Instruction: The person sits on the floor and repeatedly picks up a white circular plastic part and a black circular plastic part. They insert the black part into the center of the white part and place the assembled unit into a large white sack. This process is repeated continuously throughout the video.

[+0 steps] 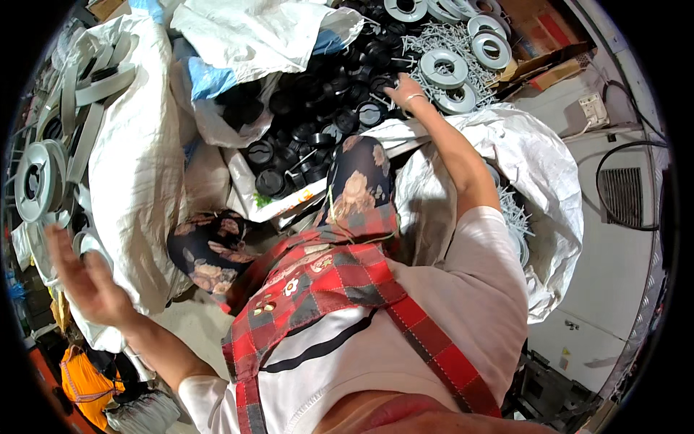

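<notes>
My left hand is raised at the left with its fingers stretched out, holding nothing that I can see. Near its fingertips is a grey spool-like reel with a black centre, beside a white woven sack. My right hand reaches forward to the edge of a heap of round black plastic parts. Its thumb and forefinger look apart, close to a black cap; whether they touch it I cannot tell. Grey ring-shaped discs lie just beyond this hand, among many thin pale pins.
Another open white sack, with pins and discs inside, stands by my right arm. White sheeting covers part of the black heap. A cardboard box lies far right. A black cable hangs at right; an orange bag sits lower left.
</notes>
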Action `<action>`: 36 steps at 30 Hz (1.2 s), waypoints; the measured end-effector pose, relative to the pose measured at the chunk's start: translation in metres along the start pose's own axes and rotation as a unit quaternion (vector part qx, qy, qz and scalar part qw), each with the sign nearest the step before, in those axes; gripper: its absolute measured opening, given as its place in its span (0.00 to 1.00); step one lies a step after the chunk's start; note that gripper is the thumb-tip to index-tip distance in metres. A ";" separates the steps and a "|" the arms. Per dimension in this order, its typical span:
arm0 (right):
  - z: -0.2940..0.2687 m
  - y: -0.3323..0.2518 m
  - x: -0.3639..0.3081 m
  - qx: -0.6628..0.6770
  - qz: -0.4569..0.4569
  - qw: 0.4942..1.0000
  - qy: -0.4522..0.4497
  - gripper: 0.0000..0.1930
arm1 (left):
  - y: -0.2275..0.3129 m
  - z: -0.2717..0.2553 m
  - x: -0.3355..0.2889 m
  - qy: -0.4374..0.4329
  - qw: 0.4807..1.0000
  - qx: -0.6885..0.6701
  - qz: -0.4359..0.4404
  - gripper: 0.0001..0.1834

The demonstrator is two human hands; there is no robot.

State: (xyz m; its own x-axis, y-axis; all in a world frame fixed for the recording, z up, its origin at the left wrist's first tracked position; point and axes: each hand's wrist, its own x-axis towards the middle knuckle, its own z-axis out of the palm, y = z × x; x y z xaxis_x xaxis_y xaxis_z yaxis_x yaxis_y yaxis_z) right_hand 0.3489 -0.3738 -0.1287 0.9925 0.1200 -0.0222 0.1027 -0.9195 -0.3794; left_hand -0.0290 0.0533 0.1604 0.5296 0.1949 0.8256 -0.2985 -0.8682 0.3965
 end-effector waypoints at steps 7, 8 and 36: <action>-0.035 0.120 0.042 -0.140 0.238 0.955 -0.108 0.49 | -0.021 0.066 -0.099 -0.107 0.957 -0.041 -0.265 0.21; -0.039 0.117 0.041 -0.179 0.225 0.946 -0.149 0.50 | -0.017 0.073 -0.099 -0.118 0.950 -0.008 -0.287 0.20; -0.051 -0.146 -0.081 -0.113 -0.501 0.835 -0.200 0.42 | -0.055 0.249 -0.089 -0.466 0.881 0.077 0.029 0.33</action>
State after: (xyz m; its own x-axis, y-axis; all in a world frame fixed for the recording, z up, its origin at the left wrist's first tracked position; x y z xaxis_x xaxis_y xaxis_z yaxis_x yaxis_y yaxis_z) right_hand 0.2567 -0.2682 -0.0247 0.3048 0.9444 -0.1230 0.9220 -0.3250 -0.2104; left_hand 0.1382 -0.0301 -0.0346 0.9606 -0.2484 0.1249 -0.2725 -0.9303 0.2455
